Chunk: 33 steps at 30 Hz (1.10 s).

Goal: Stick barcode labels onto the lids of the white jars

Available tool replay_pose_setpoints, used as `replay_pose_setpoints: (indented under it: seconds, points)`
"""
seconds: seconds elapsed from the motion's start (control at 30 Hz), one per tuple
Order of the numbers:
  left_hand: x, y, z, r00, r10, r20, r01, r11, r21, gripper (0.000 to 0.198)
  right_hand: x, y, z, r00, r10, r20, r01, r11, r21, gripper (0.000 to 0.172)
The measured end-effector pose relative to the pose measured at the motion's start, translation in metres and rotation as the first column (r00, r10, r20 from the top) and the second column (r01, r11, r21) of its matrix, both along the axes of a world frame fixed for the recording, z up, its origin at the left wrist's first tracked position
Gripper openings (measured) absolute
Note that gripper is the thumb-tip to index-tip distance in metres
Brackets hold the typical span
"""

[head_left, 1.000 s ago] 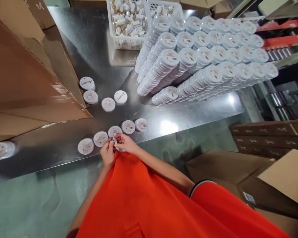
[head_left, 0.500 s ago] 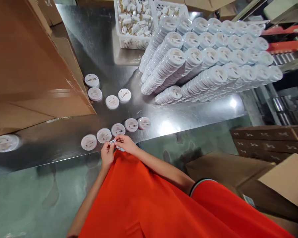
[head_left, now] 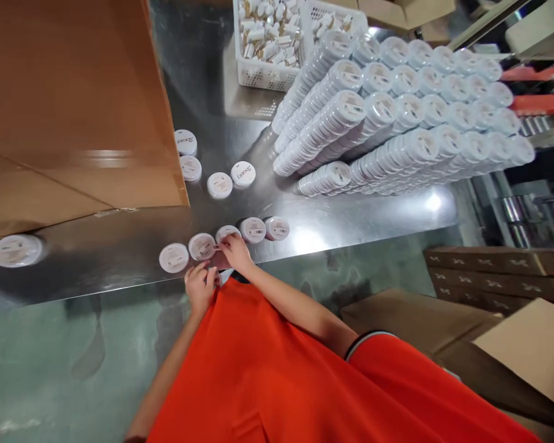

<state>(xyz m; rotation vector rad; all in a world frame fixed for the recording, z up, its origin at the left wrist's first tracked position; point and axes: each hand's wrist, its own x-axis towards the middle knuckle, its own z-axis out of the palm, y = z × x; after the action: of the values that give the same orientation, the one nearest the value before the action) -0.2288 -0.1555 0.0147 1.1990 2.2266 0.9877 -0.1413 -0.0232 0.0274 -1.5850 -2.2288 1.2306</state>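
Observation:
Round flat jars with pale printed tops stand in a slanting row along the front edge of a metal table. My right hand reaches over this row, with thumb and finger pinching a small label at the right side of one jar. Part of the neighbouring jar is behind my fingers. Closer to my body, my left hand is at the table edge, fingers curled by a whitish label strip, mostly hidden.
Tall stacks of similar jars fill the table's right side. Behind them is a white basket of small bottles. A large cardboard box is at left, a lone jar before it. Open cartons are at lower right.
My right hand has moved away from my left hand, forward to the row of jars, with the small label. My left hand stays near the table edge. The view has shifted slightly.

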Motion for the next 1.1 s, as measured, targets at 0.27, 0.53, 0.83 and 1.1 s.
replay_pose_setpoints:
  seconds: [0.27, 0.53, 0.83, 1.1]
  points:
    - [-0.006, 0.004, -0.007, 0.929, -0.299, -0.217, 0.256, 0.945, -0.206, 0.022, -0.027, 0.016, -0.005, 0.876, 0.356, 0.325, -0.404, 0.910, 0.091, 0.027]
    - [-0.010, -0.001, -0.010, 0.912, -0.332, -0.241, 0.295, 0.939, -0.180, 0.022, -0.034, 0.014, -0.006, 0.847, 0.342, 0.407, -0.404, 0.912, 0.075, 0.029]
    - [-0.011, 0.001, -0.008, 0.913, -0.327, -0.244, 0.287, 0.940, -0.184, 0.022, -0.037, 0.009, -0.002, 0.821, 0.334, 0.462, -0.433, 0.893, 0.124, 0.027]
    - [-0.009, 0.001, -0.007, 0.924, -0.305, -0.229, 0.267, 0.947, -0.181, 0.025, -0.044, 0.022, 0.008, 0.818, 0.229, 0.527, -0.367, 0.914, 0.172, 0.037]
